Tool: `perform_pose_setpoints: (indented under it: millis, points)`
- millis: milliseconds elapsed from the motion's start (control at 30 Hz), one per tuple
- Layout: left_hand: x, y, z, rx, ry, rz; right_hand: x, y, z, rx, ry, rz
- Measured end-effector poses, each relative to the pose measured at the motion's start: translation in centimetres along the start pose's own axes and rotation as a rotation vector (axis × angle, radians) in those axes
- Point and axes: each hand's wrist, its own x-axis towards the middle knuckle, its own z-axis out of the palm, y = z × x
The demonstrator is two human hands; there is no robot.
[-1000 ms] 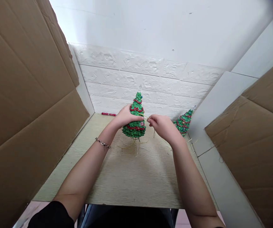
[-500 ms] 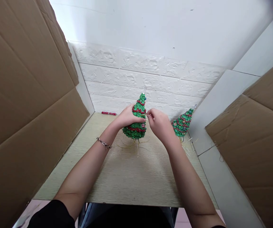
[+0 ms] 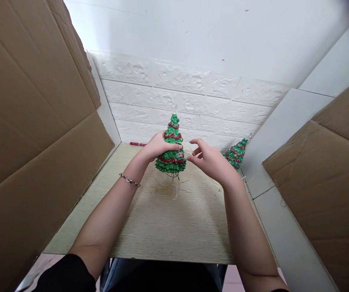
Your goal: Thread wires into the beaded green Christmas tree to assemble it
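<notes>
Tree held mid-table, thread loose at right hand

Head view, only one available.

Tree (image 3: 172,151): small green beaded cone with red garland bands, standing upright on the table (image 3: 162,227), far-centre, near the back wall. Thin yellowish strands (image 3: 174,187) trail out from under its base onto the wood.

Left hand (image 3: 157,145): fingers closed around the tree's middle from the left side, thumb across the front. Bracelet (image 3: 129,180) on that wrist.

Right hand (image 3: 210,162): just beside the tree on its right, not touching it. Fingers spread and loosely curled. A fine strand seems to run from the tree toward the fingertips, but too thin to say whether it is pinched; cannot tell.

Handling, my read: tree looks light, and its surface is bumpy beadwork, so it should grip well but probably sheds or deforms if squeezed hard. Best hold is the wide lower-middle band, where the left hand already sits; the tip is narrow and looks fragile. Loose strands underneath can snag.

Rest: second tree (image 3: 235,153) of the same kind stands at the right edge of the table, well apart from the first. Red pen (image 3: 138,144) lies at the back left by the wall. Cardboard sheets (image 3: 34,121) stand on both sides.
</notes>
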Motion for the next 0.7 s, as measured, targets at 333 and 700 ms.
perform_pose_setpoints:
  millis: [333, 700]
  points:
    - [0.34, -0.42, -0.1, 0.063, 0.046, 0.004, 0.42, 0.09, -0.18, -0.042, 0.077, 0.072]
    - [-0.02, 0.01, 0.59, 0.437, 0.031, 0.025, 0.64, 0.13, 0.14, -0.135, 0.144, -0.056]
